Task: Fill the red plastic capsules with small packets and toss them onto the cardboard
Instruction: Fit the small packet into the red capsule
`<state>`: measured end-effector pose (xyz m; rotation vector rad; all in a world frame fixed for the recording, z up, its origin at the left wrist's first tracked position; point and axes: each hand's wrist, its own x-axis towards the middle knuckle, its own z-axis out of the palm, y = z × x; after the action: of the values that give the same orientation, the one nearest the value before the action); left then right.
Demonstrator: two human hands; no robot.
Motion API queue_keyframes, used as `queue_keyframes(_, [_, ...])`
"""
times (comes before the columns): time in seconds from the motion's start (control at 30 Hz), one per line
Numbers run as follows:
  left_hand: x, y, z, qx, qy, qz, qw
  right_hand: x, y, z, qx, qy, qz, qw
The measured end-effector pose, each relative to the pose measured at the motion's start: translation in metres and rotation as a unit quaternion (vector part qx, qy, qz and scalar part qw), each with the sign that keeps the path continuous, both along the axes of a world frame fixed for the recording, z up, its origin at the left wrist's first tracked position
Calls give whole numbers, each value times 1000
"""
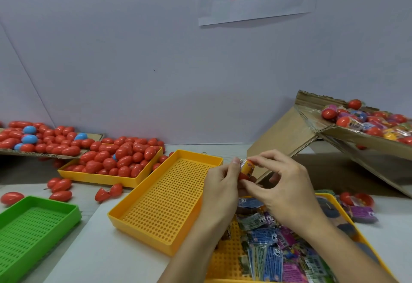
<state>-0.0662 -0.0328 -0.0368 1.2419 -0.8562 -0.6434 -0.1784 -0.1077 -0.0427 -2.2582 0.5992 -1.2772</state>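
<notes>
My left hand (219, 184) grips a red capsule half (243, 175) at centre right. A rolled yellow packet (248, 166) sticks out of that half, and my right hand (282, 185) pinches its top with thumb and forefinger. Below my hands a yellow tray (225, 258) holds several small coloured packets (270, 253). At the right a tilted sheet of cardboard (278, 140) slopes down from a cardboard box (365, 136) that holds red capsules and packets. A yellow tray (107, 179) at left centre is heaped with red capsules (124, 156).
An empty perforated yellow tray (165, 202) lies just left of my hands, and a green tray (33, 227) at bottom left. More red and a few blue capsules (30, 139) lie on flat cardboard at far left. Loose capsules (61, 190) and open halves (108, 192) dot the table.
</notes>
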Motion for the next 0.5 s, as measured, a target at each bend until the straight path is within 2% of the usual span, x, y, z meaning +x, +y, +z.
queue_keyframes(0.27, [-1, 1, -1, -12, 43, -25, 999, 0, 1, 0, -7, -4, -1, 1000])
queue_keyframes(0.5, [-2, 1, -2, -12, 45, -28, 999, 0, 1, 0, 3, -6, -1, 1000])
